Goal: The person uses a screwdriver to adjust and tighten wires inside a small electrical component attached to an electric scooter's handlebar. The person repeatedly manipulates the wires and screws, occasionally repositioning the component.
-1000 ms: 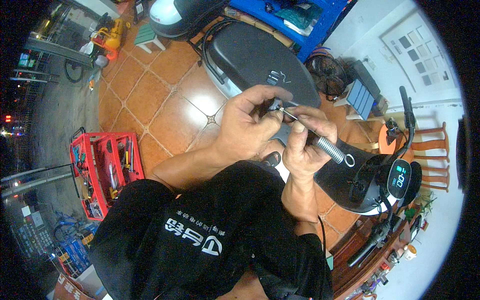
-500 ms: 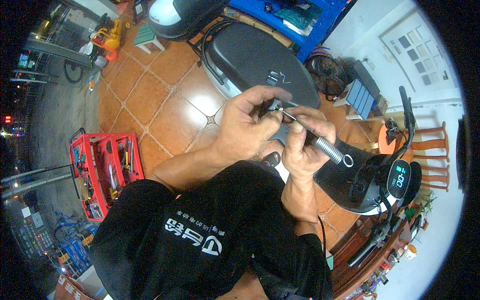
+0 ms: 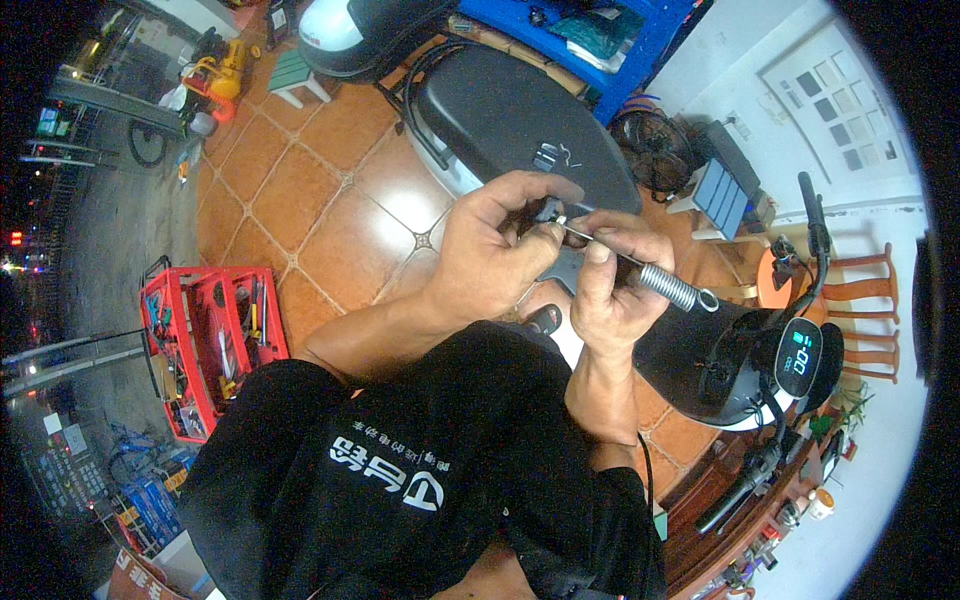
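Note:
In front of my chest, my left hand [image 3: 487, 245] pinches a small dark part [image 3: 549, 209] between thumb and fingers; its exact kind is too small to tell. Close beside it on the right, my right hand [image 3: 618, 305] grips a silver coil spring [image 3: 668, 287] by its thin straight end. That straight wire [image 3: 578, 233] reaches over to the dark part, where fingers hide the contact. The spring's other end, a round loop, sticks out past my right hand. Beyond both hands is a scooter's black seat [image 3: 510, 115], with a small clip-like metal piece [image 3: 546, 156] lying on it.
A red toolbox [image 3: 215, 345] with tools stands on the tiled floor at left. The scooter's handlebar and lit display [image 3: 797, 358] are at right, near wooden chairs [image 3: 862, 290]. A blue rack [image 3: 600, 50], a fan [image 3: 652, 150] and a green-topped stool [image 3: 299, 78] stand farther off.
The spring has tilted, its looped end moving up and slightly right. My right thumb and fingers have shifted along with it, while my left hand has stayed in place.

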Demonstrator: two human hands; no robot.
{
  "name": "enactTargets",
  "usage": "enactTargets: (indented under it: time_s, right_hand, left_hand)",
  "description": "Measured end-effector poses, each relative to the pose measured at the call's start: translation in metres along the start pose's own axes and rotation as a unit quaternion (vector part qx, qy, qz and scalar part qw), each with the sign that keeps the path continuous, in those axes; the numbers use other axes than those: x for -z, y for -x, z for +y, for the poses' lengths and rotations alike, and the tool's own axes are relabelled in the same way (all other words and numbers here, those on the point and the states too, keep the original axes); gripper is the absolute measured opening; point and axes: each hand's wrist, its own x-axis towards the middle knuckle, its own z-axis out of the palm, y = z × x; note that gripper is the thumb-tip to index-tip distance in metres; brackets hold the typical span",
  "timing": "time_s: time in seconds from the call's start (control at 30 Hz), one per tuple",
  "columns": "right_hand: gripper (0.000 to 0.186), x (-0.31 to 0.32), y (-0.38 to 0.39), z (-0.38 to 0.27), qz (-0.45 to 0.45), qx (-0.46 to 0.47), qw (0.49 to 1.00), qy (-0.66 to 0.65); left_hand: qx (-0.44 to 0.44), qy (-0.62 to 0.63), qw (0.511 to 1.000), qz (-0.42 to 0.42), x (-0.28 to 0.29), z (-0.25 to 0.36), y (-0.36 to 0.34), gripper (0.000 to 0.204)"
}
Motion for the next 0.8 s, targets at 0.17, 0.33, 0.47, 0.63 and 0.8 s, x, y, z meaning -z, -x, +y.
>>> enactTargets:
  time_s: [0.17,0.33,0.47,0.63,0.8]
  right_hand:
    - [0.013,0.0028,0.0024,-0.0003,-0.001,-0.020,1.000,-0.017]
    - [0.012,0.0009,0.0025,-0.0007,0.009,-0.027,0.999,-0.042]
    - [0.012,0.0003,0.0016,-0.0023,0.006,-0.030,0.999,-0.040]
    - [0.011,0.0013,0.0010,-0.0016,0.001,-0.021,0.999,-0.035]
    - [0.015,0.0034,0.0007,-0.0004,-0.025,0.001,1.000,-0.011]
  left_hand:
    - [0.004,0.003,1.000,-0.008,0.0002,0.0021,0.0001,0.030]
    - [0.005,0.030,1.000,0.000,-0.0011,0.0024,0.0005,0.031]
    - [-0.005,0.018,1.000,-0.001,-0.0018,0.0029,0.0006,0.031]
    - [-0.012,-0.022,1.000,-0.006,-0.0010,0.0042,0.0003,0.030]
    - [-0.009,-0.041,0.999,-0.004,-0.0001,0.0036,0.0012,0.030]
